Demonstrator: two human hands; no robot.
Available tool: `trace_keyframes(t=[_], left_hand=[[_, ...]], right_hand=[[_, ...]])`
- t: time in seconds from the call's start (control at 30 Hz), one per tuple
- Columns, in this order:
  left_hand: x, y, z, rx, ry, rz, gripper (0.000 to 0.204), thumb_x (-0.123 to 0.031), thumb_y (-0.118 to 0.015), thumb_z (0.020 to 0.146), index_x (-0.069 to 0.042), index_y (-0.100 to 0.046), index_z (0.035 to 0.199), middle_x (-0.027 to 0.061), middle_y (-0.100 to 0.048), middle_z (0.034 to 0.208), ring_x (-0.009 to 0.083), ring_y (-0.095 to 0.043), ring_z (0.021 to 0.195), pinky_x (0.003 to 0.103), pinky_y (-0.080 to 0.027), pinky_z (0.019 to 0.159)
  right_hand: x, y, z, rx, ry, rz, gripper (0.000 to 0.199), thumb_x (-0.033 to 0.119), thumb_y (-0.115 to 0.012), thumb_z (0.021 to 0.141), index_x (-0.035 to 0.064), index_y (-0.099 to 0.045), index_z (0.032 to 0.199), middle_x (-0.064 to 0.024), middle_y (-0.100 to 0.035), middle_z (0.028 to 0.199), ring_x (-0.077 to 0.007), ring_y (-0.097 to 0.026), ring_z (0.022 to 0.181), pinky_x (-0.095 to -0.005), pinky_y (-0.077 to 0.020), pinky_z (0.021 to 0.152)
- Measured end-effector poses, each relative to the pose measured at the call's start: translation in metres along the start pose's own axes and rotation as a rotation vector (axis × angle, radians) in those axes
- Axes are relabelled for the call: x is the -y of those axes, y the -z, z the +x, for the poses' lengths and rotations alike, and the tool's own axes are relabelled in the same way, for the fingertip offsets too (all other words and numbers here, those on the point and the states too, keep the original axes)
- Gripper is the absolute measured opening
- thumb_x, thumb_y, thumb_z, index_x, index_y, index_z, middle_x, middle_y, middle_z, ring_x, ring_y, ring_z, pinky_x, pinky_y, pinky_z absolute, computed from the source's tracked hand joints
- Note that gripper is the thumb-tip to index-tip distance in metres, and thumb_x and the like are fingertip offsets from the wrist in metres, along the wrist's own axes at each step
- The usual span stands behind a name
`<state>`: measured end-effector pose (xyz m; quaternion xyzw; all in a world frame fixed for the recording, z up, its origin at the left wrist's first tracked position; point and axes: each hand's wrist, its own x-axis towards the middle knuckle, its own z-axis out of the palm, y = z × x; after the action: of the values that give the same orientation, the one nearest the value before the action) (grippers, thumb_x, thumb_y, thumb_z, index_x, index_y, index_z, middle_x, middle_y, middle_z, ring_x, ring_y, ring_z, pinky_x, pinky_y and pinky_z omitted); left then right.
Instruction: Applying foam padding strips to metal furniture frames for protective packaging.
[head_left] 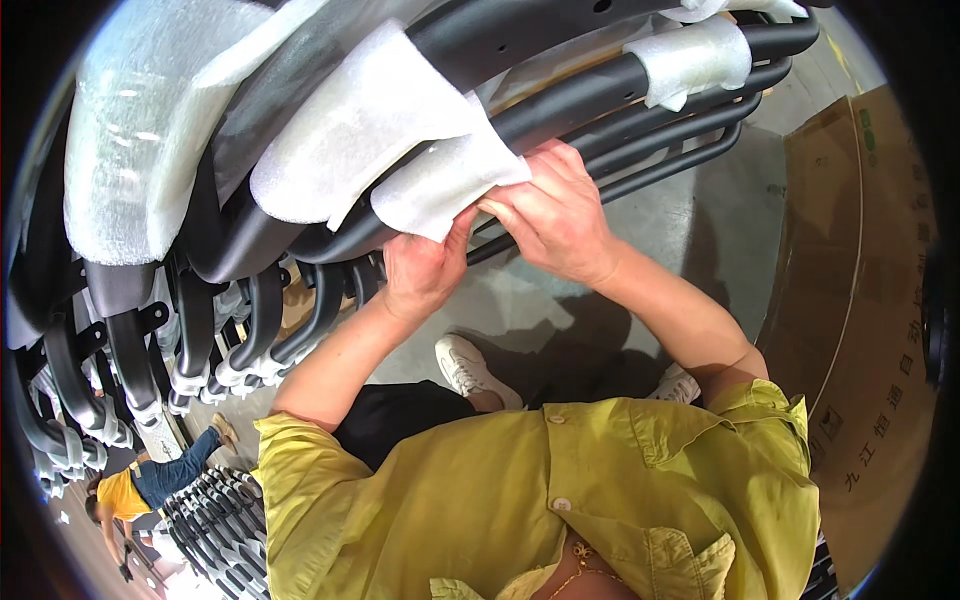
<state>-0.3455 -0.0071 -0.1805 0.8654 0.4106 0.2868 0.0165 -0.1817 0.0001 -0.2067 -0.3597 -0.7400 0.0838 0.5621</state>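
Observation:
Both my hands are at a white foam sheet (440,180) wrapped around a black metal tube (570,100). My left hand (425,268) has its fingers closed at the sheet's lower edge, thumb pointing up. Beside it, my right hand (560,215) pinches the same sheet near its right corner, with some fingers behind the tube. The two thumbs nearly meet. Just above, a larger white foam wrap (350,130) covers the bend of a neighbouring black tube (255,235). The undersides of the wrap and the far fingertips are hidden.
More foam wraps (695,62) cover tubes farther right and a thick one (125,150) at left. A tall brown cardboard box (850,220) stands at right. Rows of black tubes (215,520) stand at lower left, near another person in yellow (130,490). Grey floor (660,220) shows below.

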Motion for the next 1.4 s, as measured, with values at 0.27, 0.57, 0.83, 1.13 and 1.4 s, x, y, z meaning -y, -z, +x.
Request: trace_keyframes(t=[0.27, 0.57, 0.83, 1.13, 1.4], left_hand=[[-0.009, 0.007, -0.005, 0.106, 0.194, -0.015, 0.02, -0.005, -0.05, 0.081, 0.0, -0.056, 0.099, 0.0174, -0.058, 0.094, 0.0354, -0.054, 0.087, 0.039, -0.042, 0.077], [-0.008, 0.003, -0.006, 0.204, 0.199, 0.114, 0.027, 0.001, -0.044, 0.078, 0.001, -0.053, 0.103, 0.0216, -0.054, 0.099, 0.0382, -0.051, 0.094, 0.043, -0.039, 0.081], [0.002, 0.014, -0.008, 0.454, 0.077, 0.039, 0.038, -0.018, -0.046, 0.083, 0.007, -0.045, 0.111, 0.0251, -0.045, 0.114, 0.0394, -0.042, 0.107, 0.043, -0.032, 0.091], [0.01, 0.001, -0.007, 0.477, 0.308, 0.158, 0.062, -0.044, -0.058, 0.073, 0.001, -0.046, 0.113, 0.0197, -0.047, 0.114, 0.0362, -0.044, 0.105, 0.04, -0.036, 0.088], [-0.006, 0.008, 0.006, 0.562, 0.349, 0.098, 0.063, -0.039, -0.055, 0.075, 0.0, -0.037, 0.121, 0.0229, -0.042, 0.118, 0.0378, -0.042, 0.107, 0.041, -0.037, 0.087]], right_hand=[[0.015, 0.023, -0.011, 0.138, 0.442, -0.054, 0.024, 0.009, -0.057, 0.064, 0.0021, -0.059, 0.087, -0.0066, -0.056, 0.085, -0.0234, -0.053, 0.083, -0.0376, -0.0431, 0.077], [-0.004, 0.02, 0.024, 0.347, 0.215, -0.15, 0.016, 0.016, -0.055, 0.061, 0.0053, -0.058, 0.073, -0.0069, -0.058, 0.084, -0.0217, -0.053, 0.086, -0.0348, -0.0366, 0.083], [-0.012, 0.016, 0.014, 0.337, 0.144, -0.292, 0.016, 0.02, -0.055, 0.054, 0.0068, -0.058, 0.061, -0.009, -0.057, 0.068, -0.026, -0.055, 0.068, -0.0366, -0.0454, 0.063], [0.089, 0.224, 0.138, 0.963, -0.316, -0.732, 0.021, 0.023, -0.054, 0.073, 0.0082, -0.056, 0.059, -0.0085, -0.055, 0.056, -0.0254, -0.058, 0.062, -0.0348, -0.047, 0.051], [-0.01, 0.487, 0.161, 0.09, -0.775, -1.602, 0.047, 0.044, -0.063, 0.067, -0.0027, -0.06, 0.069, -0.0192, -0.059, 0.072, -0.0319, -0.057, 0.069, -0.0362, -0.0448, 0.06]])
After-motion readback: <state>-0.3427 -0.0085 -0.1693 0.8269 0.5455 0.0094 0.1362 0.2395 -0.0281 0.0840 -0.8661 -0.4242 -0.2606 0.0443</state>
